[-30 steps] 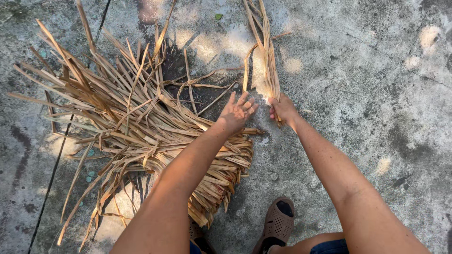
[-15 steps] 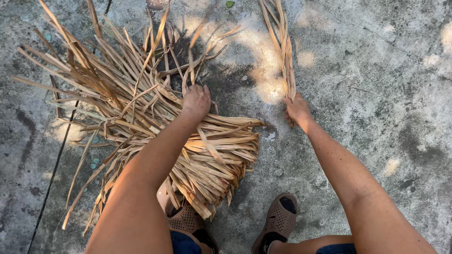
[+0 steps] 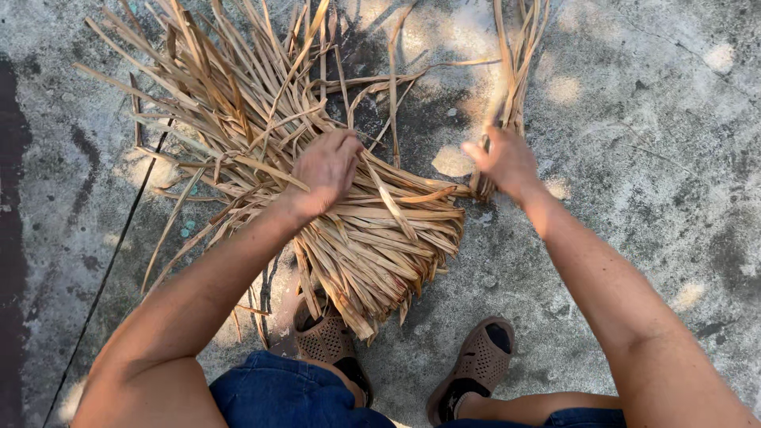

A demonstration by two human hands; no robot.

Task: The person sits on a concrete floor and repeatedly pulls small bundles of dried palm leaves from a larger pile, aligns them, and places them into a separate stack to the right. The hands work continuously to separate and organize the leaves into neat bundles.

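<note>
On the concrete floor [image 3: 634, 158], the left hand [image 3: 326, 170] clutched strips in the dried-leaf pile [image 3: 333, 214] while the right hand [image 3: 507, 162] pinched a separate leaf bundle [image 3: 515, 71].

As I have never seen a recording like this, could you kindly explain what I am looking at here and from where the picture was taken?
There is no machine here: a person works with two bare hands, and the camera sits on their head, looking down. So the arms reach into the picture from below, and their brown sandals show at the bottom. On the concrete ground lies a pile of dried leaf strips, fanned out to the upper left. The left hand is closed on strips in that pile. The right hand grips a separate small bundle of strips that runs away towards the top edge.
</note>
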